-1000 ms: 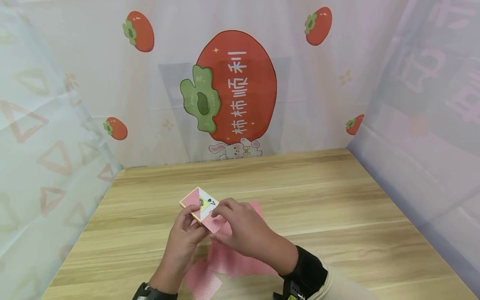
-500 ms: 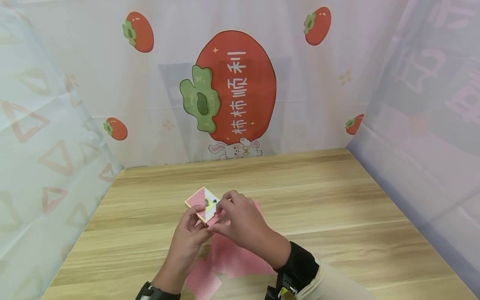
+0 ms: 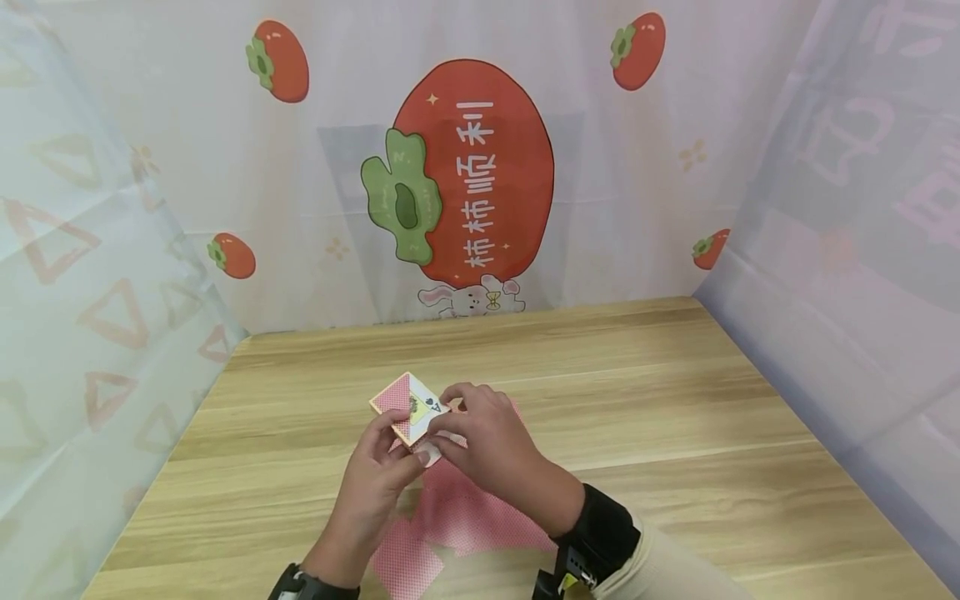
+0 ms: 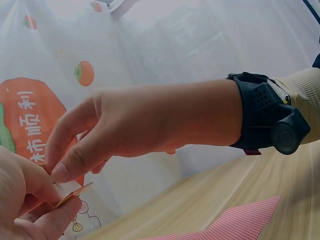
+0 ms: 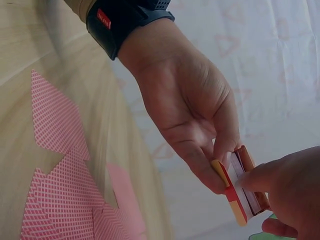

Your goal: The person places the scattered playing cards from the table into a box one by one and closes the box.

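Note:
My left hand [image 3: 378, 467] grips a playing card box [image 3: 422, 408] above the table, its ace of spades and pink checked print facing up. Fingers and thumb of my right hand [image 3: 491, 437] pinch at the box's near right end. In the right wrist view the end of the box [image 5: 240, 214] shows open, with white inside, a yellow edge, and a right fingertip at the opening. Under the box a small white piece [image 3: 430, 454] lies by the left thumb. On the table below, pink checked cards [image 3: 480, 517] are spread face down.
One pink card [image 3: 408, 560] sticks out from the spread toward the near edge. The wooden table [image 3: 637, 400] is walled by printed cloth [image 3: 622, 183] at the back and both sides.
The box has shifted slightly right. My right fingers have closed in on its end, the pink part there is no longer seen sticking out, and a white piece shows by the left thumb.

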A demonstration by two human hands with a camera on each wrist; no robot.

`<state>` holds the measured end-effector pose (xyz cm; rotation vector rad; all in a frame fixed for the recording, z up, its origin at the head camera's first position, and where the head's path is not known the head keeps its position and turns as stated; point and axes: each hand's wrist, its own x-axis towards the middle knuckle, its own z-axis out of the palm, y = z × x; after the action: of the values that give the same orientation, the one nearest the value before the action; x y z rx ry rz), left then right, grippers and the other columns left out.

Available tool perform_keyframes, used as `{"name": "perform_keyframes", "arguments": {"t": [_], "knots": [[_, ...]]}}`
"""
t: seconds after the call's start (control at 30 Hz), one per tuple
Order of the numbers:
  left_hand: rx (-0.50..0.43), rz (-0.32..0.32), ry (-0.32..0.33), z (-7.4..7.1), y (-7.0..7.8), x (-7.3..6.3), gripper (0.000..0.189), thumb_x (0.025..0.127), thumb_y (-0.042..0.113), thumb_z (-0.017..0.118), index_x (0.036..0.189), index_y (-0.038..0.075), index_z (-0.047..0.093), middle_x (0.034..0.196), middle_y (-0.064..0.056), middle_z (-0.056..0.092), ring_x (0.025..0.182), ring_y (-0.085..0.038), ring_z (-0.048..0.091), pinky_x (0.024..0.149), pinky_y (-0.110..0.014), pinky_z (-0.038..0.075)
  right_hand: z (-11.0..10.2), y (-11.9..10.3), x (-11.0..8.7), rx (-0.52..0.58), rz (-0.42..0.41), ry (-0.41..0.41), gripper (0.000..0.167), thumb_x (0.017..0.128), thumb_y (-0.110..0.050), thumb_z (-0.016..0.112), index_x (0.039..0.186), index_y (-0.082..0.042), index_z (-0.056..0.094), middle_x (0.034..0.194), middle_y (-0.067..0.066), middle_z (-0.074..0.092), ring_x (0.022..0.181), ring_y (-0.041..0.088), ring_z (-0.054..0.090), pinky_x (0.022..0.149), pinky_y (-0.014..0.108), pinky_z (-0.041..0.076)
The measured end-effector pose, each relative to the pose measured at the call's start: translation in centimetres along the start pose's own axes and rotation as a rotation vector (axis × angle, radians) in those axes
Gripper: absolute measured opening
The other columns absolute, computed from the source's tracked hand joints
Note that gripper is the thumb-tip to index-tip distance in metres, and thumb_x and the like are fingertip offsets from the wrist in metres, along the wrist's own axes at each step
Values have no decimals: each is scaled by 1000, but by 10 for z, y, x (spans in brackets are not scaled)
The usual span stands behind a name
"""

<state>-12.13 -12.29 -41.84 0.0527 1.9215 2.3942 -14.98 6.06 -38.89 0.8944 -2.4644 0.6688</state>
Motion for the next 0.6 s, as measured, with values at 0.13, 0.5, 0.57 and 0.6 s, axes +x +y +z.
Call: {"name": "perform_keyframes", "arguments": {"t": [0.13,0.5,0.57,0.6], "knots": [[11,-5,3,-1,1,0,63,86,-16,61,140,7,38,147,-14,42,123,-16,59,94,-29,55,-2,1,-1,-32,-44,-16,16,83,-22,85,95,-30,79,117,-1,65,96,19,60,80,37,49],[17,-11,0,-3,1,-2,64,86,-15,61,140,7,36,147,-15,40,123,-18,58,93,-28,55,-5,3,-5,9,-74,-61,13,88,-21,80,98,-29,79,122,-2,63,100,22,61,83,38,49],[18,-9,5,-3,1,-2,64,85,-16,60,140,6,36,147,-15,40,124,-19,58,94,-28,55,-7,5,-6,13,-58,-79,11,89,-21,79,97,-28,77,123,-2,64,101,20,62,85,39,49],[22,-8,10,-4,2,-2,64,85,-16,60,140,6,36,147,-15,40,124,-19,57,94,-28,55,-9,7,-7,14,-47,-90,11,89,-21,78,98,-27,76,123,-2,64,102,20,62,86,40,49]]}}
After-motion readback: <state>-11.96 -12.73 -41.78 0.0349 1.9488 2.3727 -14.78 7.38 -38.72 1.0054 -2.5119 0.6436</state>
